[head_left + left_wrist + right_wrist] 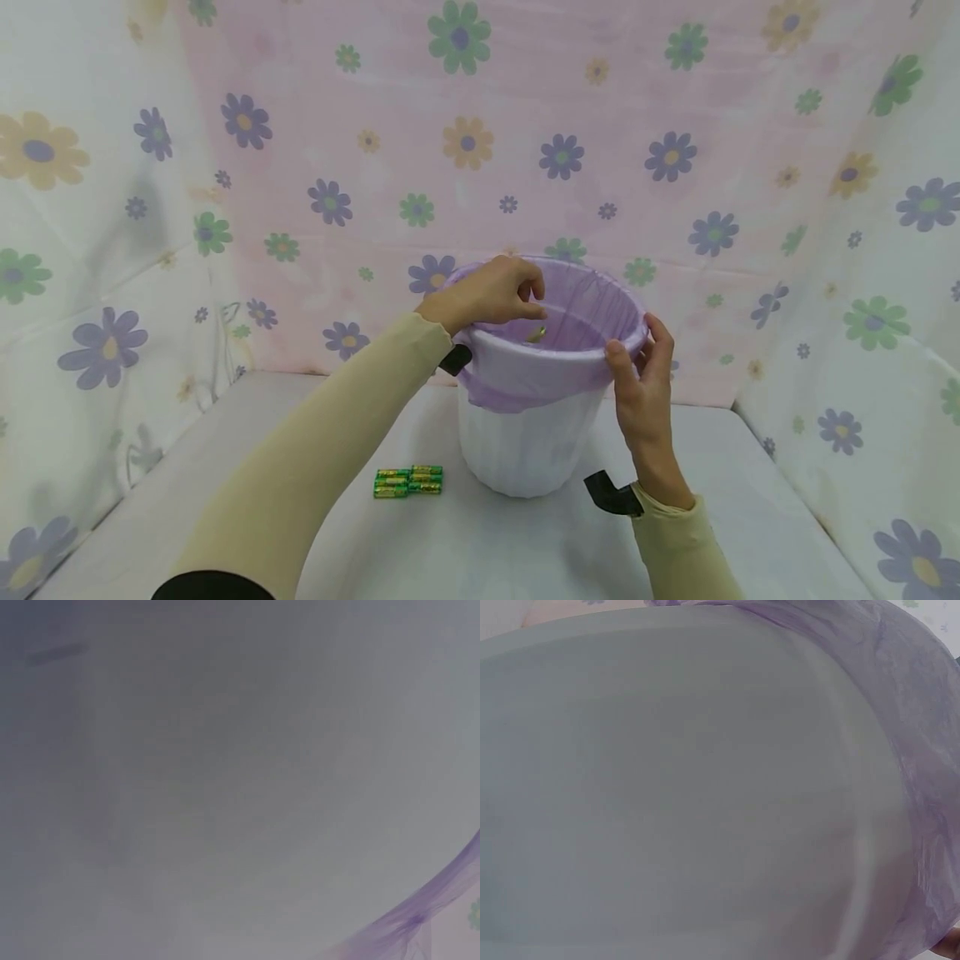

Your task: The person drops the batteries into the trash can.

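Observation:
A white bin (525,450) stands upright on the table, lined with a purple plastic bag (525,375) folded down over its rim. My right hand (647,400) grips the rim at the right, thumb on the near side. Over the left part of the opening reaches my left hand (495,292), its fingers loosely bent. Just below those fingertips, apart from them, a small green and gold battery (536,334) shows inside the bin's mouth. Both wrist views are mostly filled by the bin's pale wall, with the bag's edge (937,750) at the right.
Several green batteries (408,482) lie in two short columns on the white table (450,550), left of the bin's base. Flower-patterned curtains (360,125) enclose the back and both sides.

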Motion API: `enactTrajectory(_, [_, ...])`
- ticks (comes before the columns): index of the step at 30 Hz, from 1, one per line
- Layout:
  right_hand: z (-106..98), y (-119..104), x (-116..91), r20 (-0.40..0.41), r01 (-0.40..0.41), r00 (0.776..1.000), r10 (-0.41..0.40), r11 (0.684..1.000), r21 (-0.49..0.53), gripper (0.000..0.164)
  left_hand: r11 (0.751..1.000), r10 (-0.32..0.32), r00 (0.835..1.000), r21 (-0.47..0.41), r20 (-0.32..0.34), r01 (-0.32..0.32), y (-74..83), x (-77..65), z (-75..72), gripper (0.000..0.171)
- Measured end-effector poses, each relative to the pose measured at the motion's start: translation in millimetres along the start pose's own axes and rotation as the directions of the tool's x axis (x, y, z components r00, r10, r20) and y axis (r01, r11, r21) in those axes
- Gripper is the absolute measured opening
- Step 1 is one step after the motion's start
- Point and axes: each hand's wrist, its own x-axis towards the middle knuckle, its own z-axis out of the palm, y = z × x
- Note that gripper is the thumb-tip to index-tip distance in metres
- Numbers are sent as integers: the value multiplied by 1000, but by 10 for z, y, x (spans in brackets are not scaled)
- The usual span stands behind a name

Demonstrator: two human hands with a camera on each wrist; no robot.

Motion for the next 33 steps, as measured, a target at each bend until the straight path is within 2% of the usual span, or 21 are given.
enactTrajectory(12, [5,-5,6,-2,-2,1000,2,1000,16,60,1000,7,1000,8,-13,-6,-14,18,8,24])
enactTrajectory(17, [-1,-6,4,3,-5,1000,4,1000,16,60,1000,6,999,10,-39,-5,-1,-20,-45,22])
enactTrajectory(24, [0,-12,12,10,2,1000,-2,1000,29,60,999,38,997,-6,-69,-39,15,-187,-173,18])
enactTrajectory(33, [1,-19,3,2,-7,1000,7,1000,19,60,995,72,991,-64,-111,-79,4,-505,-260,17])
